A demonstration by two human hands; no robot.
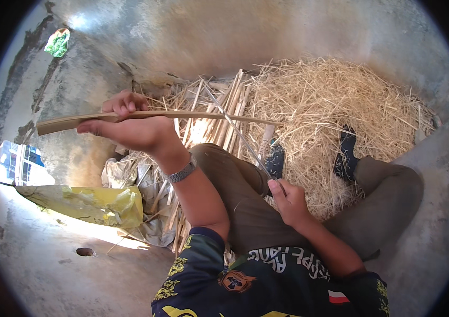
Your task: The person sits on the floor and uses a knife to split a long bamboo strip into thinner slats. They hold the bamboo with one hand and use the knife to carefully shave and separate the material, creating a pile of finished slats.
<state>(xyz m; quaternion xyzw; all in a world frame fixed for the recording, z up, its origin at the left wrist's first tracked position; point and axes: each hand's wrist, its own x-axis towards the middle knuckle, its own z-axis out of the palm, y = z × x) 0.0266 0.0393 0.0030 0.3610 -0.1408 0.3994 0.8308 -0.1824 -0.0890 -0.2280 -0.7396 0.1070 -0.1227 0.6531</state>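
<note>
My left hand is closed around a long, flat strip of split bamboo and holds it up level at the left. The strip's broad end points left, and its thin end reaches right over the straw. In my right hand, near my knee, is the handle of a long, narrow-bladed knife. Its blade slants up and to the left, crossing the strip in this view; whether the two touch I cannot tell. Most of the handle is hidden by my fingers.
A heap of straw-like shavings covers the floor ahead, around my dark-shod feet. Several bamboo sticks lie left of it. A yellow sheet or sack lies at the left. Bare concrete walls stand around me.
</note>
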